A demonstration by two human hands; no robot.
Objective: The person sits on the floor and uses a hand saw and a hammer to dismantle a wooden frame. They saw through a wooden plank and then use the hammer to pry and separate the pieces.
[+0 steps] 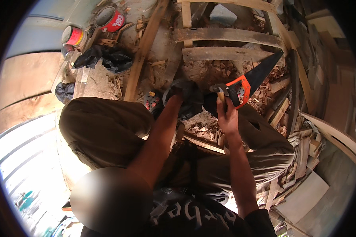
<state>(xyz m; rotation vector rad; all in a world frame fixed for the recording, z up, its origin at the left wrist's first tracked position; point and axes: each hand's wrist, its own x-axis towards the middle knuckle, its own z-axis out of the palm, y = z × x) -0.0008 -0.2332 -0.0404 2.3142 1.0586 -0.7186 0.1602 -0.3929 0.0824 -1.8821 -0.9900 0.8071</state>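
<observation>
Handsaw point(252, 81), black blade and orange-black grip, lies on wood scraps point(225, 71) just beyond our right hand point(226, 114), within easy reach. That hand is closed round a wooden handle point(221, 97), apparently a hammer's, held upright. Our left hand point(182, 90) is gloved dark and curled low on the debris; whether it holds anything we cannot tell. Paint tins point(110, 18) stand well apart.

Both arms reach forward, left hand point(184, 91) gloved (dark), right hand point(227, 114) fisted.
</observation>
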